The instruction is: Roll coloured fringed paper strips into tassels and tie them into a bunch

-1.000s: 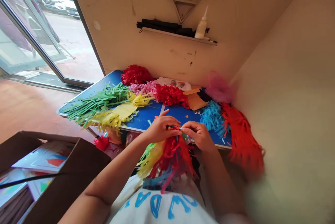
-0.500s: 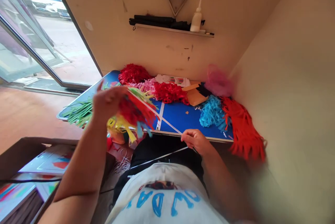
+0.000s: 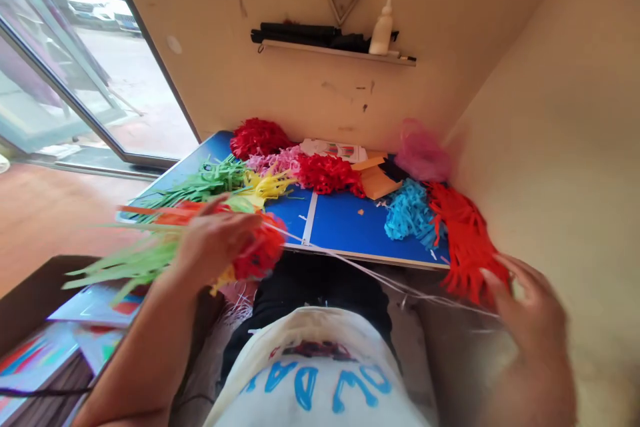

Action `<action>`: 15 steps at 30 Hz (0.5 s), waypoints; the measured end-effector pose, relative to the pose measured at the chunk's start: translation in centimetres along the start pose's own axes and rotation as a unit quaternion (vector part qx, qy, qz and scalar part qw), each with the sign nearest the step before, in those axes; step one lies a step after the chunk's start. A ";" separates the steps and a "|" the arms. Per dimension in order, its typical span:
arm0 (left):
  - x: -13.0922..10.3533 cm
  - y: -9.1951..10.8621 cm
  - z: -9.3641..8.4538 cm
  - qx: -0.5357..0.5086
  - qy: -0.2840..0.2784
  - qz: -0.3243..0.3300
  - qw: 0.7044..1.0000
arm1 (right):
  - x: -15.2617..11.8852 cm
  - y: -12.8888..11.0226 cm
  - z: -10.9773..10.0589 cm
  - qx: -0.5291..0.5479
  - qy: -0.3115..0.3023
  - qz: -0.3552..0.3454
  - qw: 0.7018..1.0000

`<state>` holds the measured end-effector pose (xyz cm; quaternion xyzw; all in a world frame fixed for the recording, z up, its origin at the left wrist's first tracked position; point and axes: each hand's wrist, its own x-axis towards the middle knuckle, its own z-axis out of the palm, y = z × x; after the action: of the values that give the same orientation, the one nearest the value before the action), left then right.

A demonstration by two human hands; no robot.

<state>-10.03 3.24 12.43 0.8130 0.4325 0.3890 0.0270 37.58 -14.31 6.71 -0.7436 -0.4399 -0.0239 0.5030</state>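
My left hand [image 3: 215, 237] is wrapped round a bundle of coloured paper strips [image 3: 263, 247], with red, orange and pale green ends fanning out on both sides. From the bundle, a thin white string [image 3: 370, 270] stretches right across the front of the blue table [image 3: 340, 224]. My right hand [image 3: 525, 300], blurred, is out at the right, beside the hanging red-orange fringe [image 3: 463, 240]. Its fingers are apart, and the string's end passes near them; whether it is held is unclear.
Along the table lie green strips [image 3: 200, 184], yellow strips [image 3: 270, 187], red shredded paper [image 3: 327, 174], an orange envelope [image 3: 377, 180] and blue shredded paper [image 3: 410, 210]. An open box [image 3: 45, 280] stands at the lower left. Above, a shelf [image 3: 340, 50] holds a bottle [image 3: 383, 30].
My right hand has moved far to the right, and its fingers have spread. The string now reaches further right. My left hand has lowered and turned, with the bundle's strips swung out leftward.
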 end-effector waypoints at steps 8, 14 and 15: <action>0.2 7.3 6.1 -0.013 -0.126 0.186 0.974 | -4.0 -15.0 15.5 0.256 -0.377 -0.175 0.873; -0.7 6.1 7.0 -0.048 -0.113 0.123 0.985 | -3.3 -12.7 15.9 0.328 -0.427 -0.012 0.842; -0.8 6.2 7.4 -0.062 -0.103 0.100 0.988 | -3.6 -12.6 15.8 0.338 -0.413 -0.020 0.845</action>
<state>-1.19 0.92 9.15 0.8843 0.3195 0.3302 0.0825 20.42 -3.04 6.33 -0.4598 -0.6030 0.4254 0.4940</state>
